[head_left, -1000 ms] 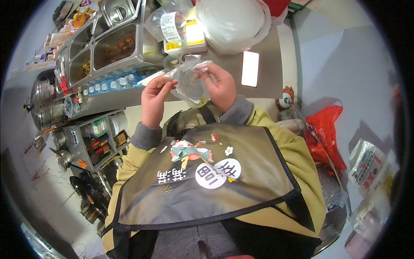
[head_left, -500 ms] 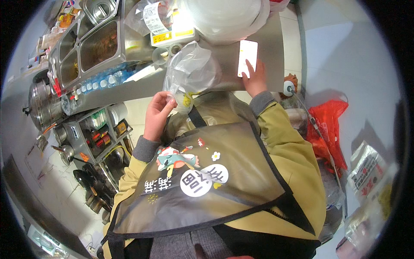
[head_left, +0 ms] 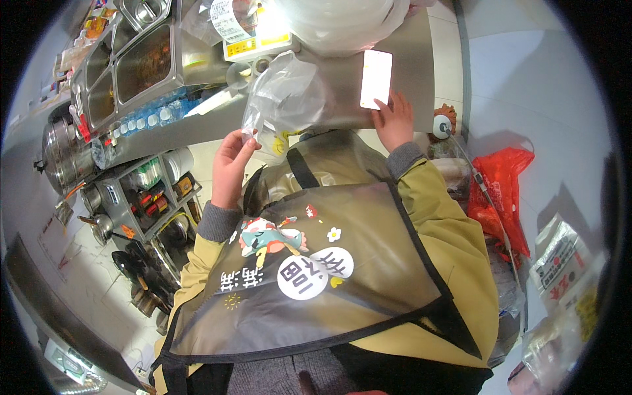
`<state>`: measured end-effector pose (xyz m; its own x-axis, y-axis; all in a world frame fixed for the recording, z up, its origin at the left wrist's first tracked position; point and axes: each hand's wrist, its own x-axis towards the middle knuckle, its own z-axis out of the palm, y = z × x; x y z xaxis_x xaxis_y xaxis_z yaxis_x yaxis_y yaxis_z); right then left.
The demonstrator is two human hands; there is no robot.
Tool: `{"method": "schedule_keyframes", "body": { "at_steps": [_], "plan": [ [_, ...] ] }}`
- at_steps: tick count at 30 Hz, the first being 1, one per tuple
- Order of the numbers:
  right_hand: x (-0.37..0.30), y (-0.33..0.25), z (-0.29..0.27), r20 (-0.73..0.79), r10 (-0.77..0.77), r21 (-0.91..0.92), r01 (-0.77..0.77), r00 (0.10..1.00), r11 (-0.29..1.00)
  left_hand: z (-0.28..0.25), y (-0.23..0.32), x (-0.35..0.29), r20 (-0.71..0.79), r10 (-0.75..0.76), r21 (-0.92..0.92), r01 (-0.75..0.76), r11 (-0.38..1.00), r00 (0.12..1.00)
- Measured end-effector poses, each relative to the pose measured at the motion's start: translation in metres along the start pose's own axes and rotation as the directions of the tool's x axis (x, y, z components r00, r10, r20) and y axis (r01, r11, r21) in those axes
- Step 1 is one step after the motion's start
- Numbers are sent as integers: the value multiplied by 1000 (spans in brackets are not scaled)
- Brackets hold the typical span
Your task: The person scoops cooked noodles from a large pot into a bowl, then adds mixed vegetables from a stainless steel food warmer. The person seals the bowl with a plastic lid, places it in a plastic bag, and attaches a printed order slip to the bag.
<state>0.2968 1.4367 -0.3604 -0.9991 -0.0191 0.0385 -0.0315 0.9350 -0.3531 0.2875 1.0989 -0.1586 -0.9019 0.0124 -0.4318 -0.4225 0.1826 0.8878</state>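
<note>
My left hand (head_left: 230, 164) pinches the lower edge of a clear plastic bag (head_left: 284, 99), which hangs puffed up above the steel counter (head_left: 411, 72). My right hand (head_left: 394, 122) rests on the counter with its fingertips at the bottom of a lit white phone (head_left: 376, 79) lying flat there. Below both hands I see my yellow sleeves and a dark apron with a cartoon print.
Steel food pans (head_left: 141, 62) sit at the upper left, with bottle caps in a row below them. A shelf of pots and utensils (head_left: 141, 197) stands at left. A red plastic bag (head_left: 503, 187) and printed sacks (head_left: 559, 263) lie at right. Large white bags (head_left: 342, 20) sit at the top.
A second ago both hands held the clear bag. My right hand has let go and moved right to the phone. My left hand keeps the bag alone.
</note>
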Motion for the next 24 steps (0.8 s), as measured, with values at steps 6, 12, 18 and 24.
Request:
{"method": "schedule_keyframes", "body": {
  "at_steps": [6, 12, 18, 24],
  "plan": [
    [8, 6, 9, -6, 35, -27, -35, 999, 999, 3, 1, -1, -6, 11, 10, -11, 1000, 1000],
    [15, 5, 8, 0, 50, -40, -50, 999, 998, 1, -1, -3, -24, 15, 32, -15, 999, 1000],
    [15, 5, 7, 25, 78, -56, -76, 997, 995, 0, 1, 3, -10, 21, 6, -21, 1000, 1000],
    [11, 0, 7, 3, 114, -59, -114, 993, 992, -6, 12, 10, 47, 22, 59, -25, 998, 999]
  ]
}}
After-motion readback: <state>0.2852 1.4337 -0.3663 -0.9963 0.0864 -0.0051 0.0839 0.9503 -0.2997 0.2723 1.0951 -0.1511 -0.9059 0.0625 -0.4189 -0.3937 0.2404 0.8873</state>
